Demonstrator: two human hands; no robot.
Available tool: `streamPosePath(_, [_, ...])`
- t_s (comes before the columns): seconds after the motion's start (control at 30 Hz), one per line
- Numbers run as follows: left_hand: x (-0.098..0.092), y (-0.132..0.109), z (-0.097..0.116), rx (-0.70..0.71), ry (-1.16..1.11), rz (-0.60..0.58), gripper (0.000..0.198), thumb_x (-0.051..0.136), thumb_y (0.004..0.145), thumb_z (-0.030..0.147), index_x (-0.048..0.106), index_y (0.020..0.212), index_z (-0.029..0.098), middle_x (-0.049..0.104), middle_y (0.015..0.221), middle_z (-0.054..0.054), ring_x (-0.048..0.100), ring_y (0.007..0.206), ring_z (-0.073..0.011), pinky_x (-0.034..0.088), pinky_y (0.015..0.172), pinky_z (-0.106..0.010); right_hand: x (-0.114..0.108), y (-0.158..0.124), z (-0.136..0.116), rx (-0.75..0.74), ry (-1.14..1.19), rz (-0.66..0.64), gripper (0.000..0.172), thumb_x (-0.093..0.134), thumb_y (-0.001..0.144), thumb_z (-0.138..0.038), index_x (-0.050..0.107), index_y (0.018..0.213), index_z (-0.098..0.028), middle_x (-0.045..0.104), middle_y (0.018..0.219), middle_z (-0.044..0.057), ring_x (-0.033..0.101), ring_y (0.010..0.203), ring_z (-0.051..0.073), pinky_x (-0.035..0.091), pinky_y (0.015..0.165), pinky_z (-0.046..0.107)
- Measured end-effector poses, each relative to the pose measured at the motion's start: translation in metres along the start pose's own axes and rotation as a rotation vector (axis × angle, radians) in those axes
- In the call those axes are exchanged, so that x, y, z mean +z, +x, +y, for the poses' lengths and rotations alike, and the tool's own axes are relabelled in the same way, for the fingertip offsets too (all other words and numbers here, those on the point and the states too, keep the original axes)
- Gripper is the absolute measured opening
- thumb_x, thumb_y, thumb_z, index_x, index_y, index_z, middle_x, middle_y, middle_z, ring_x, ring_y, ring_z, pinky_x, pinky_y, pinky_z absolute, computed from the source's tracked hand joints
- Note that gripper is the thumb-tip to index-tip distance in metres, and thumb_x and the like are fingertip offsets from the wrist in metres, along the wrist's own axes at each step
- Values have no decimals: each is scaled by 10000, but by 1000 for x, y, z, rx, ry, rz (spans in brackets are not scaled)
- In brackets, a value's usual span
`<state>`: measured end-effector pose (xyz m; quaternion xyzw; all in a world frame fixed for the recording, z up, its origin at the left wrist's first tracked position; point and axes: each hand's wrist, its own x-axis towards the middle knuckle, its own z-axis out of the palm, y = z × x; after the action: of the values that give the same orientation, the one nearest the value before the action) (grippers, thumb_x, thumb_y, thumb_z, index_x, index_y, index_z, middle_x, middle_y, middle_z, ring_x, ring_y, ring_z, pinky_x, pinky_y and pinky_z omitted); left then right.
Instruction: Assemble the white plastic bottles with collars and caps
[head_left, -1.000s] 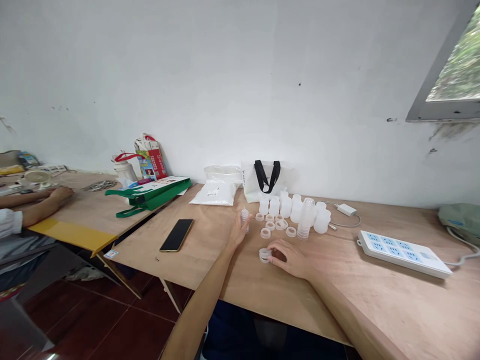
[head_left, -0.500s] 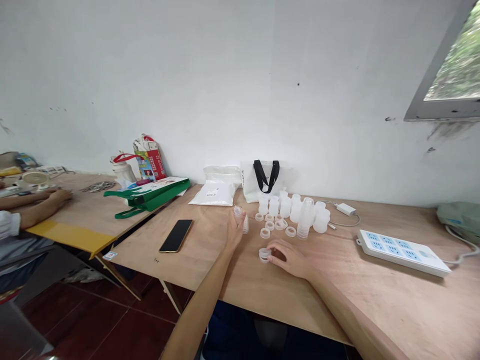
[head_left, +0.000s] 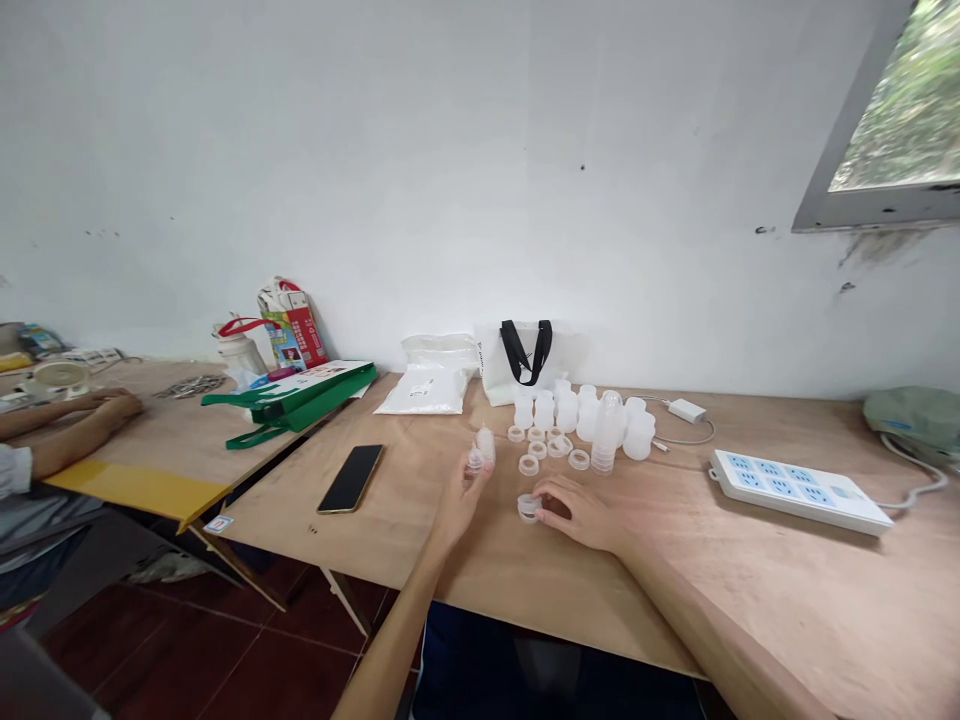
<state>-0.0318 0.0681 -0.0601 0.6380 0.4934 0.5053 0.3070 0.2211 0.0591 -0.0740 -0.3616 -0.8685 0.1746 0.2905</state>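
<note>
My left hand (head_left: 459, 500) is closed on a small clear nipple-shaped piece (head_left: 475, 459). Touching or just behind those fingers stands a translucent nipple-shaped stack (head_left: 487, 442); I cannot tell which. Low over the table, my right hand (head_left: 576, 510) grips a clear plastic ring (head_left: 529, 505) between thumb and fingers. Several loose translucent rings (head_left: 529, 465) lie beyond it. Past them stand a tall stack of clear domed covers (head_left: 606, 435) and several frosted plastic bottles (head_left: 637, 432).
A phone (head_left: 351, 478) lies to the left, and a white power strip (head_left: 799, 490) to the right. Against the wall are a white plastic packet (head_left: 424, 388) and a black-handled bag (head_left: 491, 375). A green bag (head_left: 300, 400) sits near another person's arms (head_left: 82, 425).
My left hand has lowered slightly and tipped the small piece away from the translucent stack, which shows more now. The right hand keeps its grip on the ring. The view has shifted slightly.
</note>
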Motion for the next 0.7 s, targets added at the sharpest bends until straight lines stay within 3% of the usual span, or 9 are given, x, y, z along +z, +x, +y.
streamPosePath(0.07, [2, -4, -4, -16, -7, -115, 357, 602, 925, 542, 641, 1006, 197, 701, 996, -44, 639, 924, -211, 483, 863, -313, 0, 0, -1, -1, 3, 1, 211, 517, 1026, -434, 633, 1080, -267, 703, 1085, 35, 625, 930, 205, 511, 839, 372])
streamPosePath(0.17, [6, -6, -6, -30, -2, -175, 349, 636, 906, 536, 657, 963, 192, 702, 955, -30, 632, 887, -201, 480, 840, -298, 0, 0, 1, -4, 10, -3, 216, 515, 1025, -446, 628, 1079, -269, 698, 1070, 32, 622, 927, 205, 506, 834, 371])
streamPosePath(0.53, [16, -11, 2, -91, -310, -205, 375, 768, 806, 470, 643, 1027, 194, 681, 993, -34, 625, 922, -190, 479, 877, -292, 2, 0, 6, -30, 1, -35, 211, 582, 988, -446, 631, 1108, -279, 689, 1154, 38, 623, 1034, 232, 505, 909, 395])
streamPosePath(0.7, [17, -11, 1, -92, -300, -217, 399, 782, 780, 462, 635, 1041, 199, 655, 902, -1, 604, 826, -164, 473, 809, -272, 5, -2, 9, -17, 4, -13, 194, 555, 1007, -432, 671, 1038, -279, 684, 1181, 39, 643, 1054, 222, 525, 913, 384])
